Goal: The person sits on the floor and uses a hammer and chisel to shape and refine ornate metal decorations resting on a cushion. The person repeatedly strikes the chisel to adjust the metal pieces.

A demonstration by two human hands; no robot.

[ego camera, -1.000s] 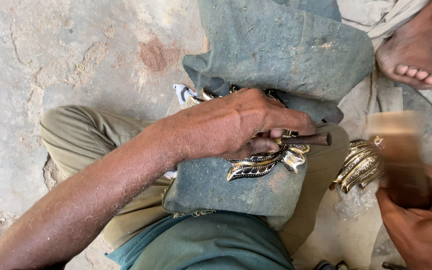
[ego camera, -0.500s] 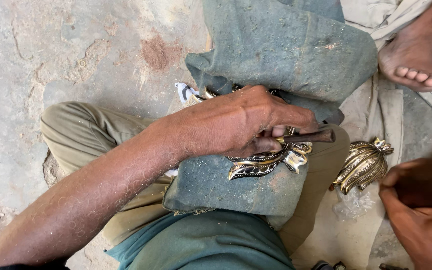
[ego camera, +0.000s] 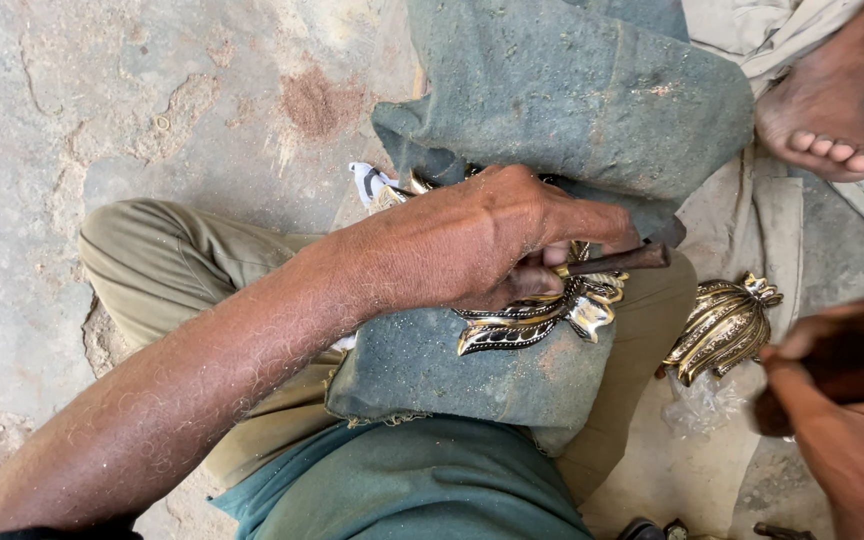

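My left hand (ego camera: 472, 240) rests on a grey-green cloth pad (ego camera: 422, 370) over my lap. It grips a thin dark metal punch (ego camera: 620, 261) whose tip points right. Under the fingers lies a brass and silver leaf-shaped ornament (ego camera: 537, 322), partly hidden by the hand. My right hand (ego camera: 857, 440) is at the lower right, closed around a dark wooden handle (ego camera: 857, 368) that is blurred. That hand sits just right of a second brass ornament (ego camera: 722, 325) lying on the ground.
A bare foot (ego camera: 827, 115) rests at the top right on pale cloth. A folded grey-green blanket (ego camera: 572, 90) lies beyond the pad. Rough concrete floor (ego camera: 152, 110) spreads to the left. Crumpled clear plastic (ego camera: 697, 405) lies below the second ornament.
My right hand has dropped from a raised position with the blurred wooden tool to low at the right edge. My left hand has stayed on the ornament with the punch.
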